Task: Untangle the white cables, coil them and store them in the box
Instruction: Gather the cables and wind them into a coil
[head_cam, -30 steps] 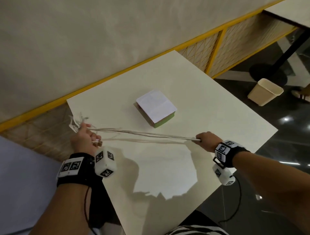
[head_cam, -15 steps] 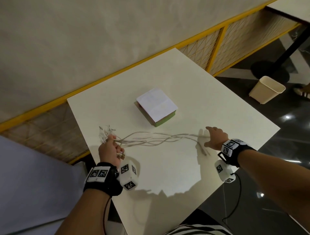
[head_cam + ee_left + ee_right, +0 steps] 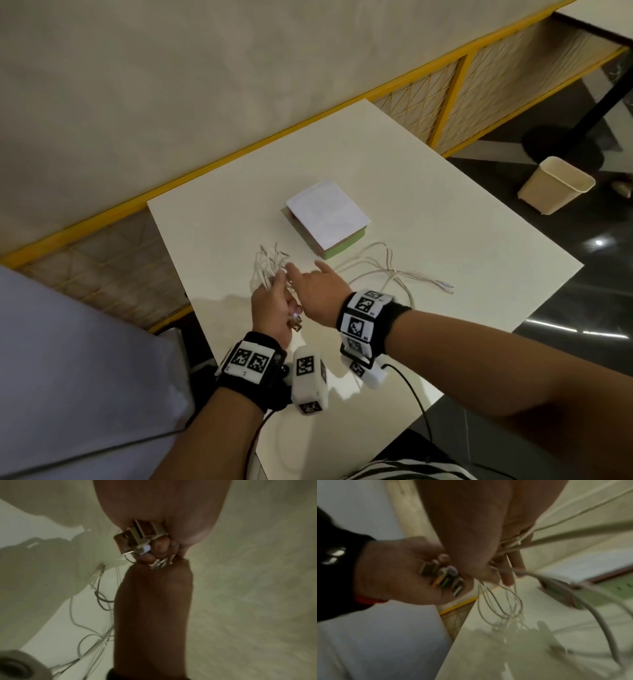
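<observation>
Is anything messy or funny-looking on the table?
Yes: the thin white cables sprawl in loose, crossing loops beside the closed white-lidded box, one end bunched in the left hand. Nothing looks broken.

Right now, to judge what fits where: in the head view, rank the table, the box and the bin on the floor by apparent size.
1. table
2. box and bin: they look alike in size; the bin stands farther off, so I leave them unranked.
</observation>
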Tool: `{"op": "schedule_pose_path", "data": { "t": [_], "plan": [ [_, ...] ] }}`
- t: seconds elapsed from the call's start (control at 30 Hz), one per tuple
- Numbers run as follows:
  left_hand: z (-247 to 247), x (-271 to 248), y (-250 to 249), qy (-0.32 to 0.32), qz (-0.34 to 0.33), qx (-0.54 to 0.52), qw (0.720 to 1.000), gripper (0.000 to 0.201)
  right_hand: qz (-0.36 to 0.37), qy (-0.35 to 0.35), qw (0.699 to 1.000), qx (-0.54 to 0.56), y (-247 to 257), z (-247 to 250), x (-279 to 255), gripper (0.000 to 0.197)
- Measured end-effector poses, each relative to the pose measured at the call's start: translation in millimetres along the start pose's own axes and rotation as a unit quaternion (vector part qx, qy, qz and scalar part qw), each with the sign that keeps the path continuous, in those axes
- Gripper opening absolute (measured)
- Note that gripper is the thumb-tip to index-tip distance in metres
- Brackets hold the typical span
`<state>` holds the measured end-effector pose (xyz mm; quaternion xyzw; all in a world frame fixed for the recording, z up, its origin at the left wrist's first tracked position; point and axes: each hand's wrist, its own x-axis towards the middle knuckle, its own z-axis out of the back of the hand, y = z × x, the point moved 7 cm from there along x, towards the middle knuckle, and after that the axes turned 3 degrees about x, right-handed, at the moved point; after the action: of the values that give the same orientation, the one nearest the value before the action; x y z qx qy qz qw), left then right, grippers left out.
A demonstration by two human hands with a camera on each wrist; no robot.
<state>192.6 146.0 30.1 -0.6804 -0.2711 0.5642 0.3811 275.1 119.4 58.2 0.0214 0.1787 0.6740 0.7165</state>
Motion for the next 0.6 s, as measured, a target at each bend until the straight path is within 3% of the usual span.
{"op": "schedule_pose_path", "data": {
  "t": [0.07, 0.13, 0.23, 0.37, 0.53, 0.6],
  "plan": [
    [2, -5, -5, 0.016, -0.016, 0.039, 0.999, 0.025, -0.024, 0.04, 0.997, 0.056, -12, -11, 0, 0.033],
    [13, -6, -10, 0.013, -0.03, 0.1, 0.994, 0.023, -0.042, 0.039, 0.996, 0.061, -31, -6, -2, 0.026],
    [46, 5, -13, -0.006, -0.038, 0.178, 0.983, 0.028, -0.1, 0.024, 0.994, 0.032, -76, 16, -7, 0.039],
    [86, 18, -9, -0.008, -0.044, 0.32, 0.947, 0.035, -0.175, 0.079, 0.981, -0.038, -157, 31, -23, 0.041],
    [86, 15, 11, 0.043, -0.047, 0.448, 0.892, 0.037, -0.249, 0.135, 0.952, -0.116, -227, 14, -52, 0.035],
    [79, 14, 18, 0.066, -0.053, 0.492, 0.866, 0.038, -0.262, 0.137, 0.945, -0.137, -235, 4, -58, 0.051]
  ]
}}
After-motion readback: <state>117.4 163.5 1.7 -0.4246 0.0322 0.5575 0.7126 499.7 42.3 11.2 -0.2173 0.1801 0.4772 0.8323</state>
